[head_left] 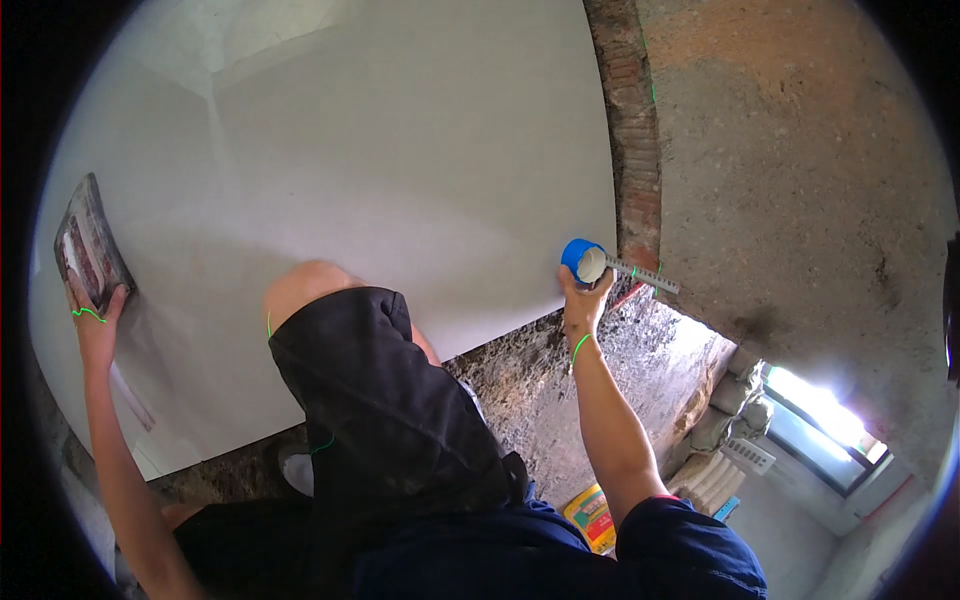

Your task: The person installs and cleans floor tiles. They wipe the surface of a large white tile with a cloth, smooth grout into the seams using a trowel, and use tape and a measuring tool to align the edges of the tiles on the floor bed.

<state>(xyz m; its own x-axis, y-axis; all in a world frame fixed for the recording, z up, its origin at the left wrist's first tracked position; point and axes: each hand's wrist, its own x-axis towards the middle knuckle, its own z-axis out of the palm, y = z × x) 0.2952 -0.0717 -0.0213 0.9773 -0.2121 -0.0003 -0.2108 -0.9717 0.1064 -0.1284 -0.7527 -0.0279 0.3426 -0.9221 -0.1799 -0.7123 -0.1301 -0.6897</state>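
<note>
At the far left, my left hand [97, 310] holds a worn, flat trowel-like tool [97, 240] by its near end. Dark grey with pale and reddish smears, it shows over a large glossy grey tile [420, 130]; whether it touches the surface I cannot tell. My right hand [583, 300] is closed round a blue roll of tape [578, 255], near the tile's right corner. A grey perforated strip [645, 274] sticks out rightward beside the roll; how it sits in the hand is hidden. My bare knee [310, 285] is over the tile's near part.
Past the tile's right edge runs a strip of rough brick [635, 130] beside a bare cement surface [790, 180]. Rough mortar [530, 375] lies along the near edge. A yellow and red bag [590, 518], stacked sacks [712, 485] and a bright window [820, 410] are at lower right. Green laser lines cross both wrists.
</note>
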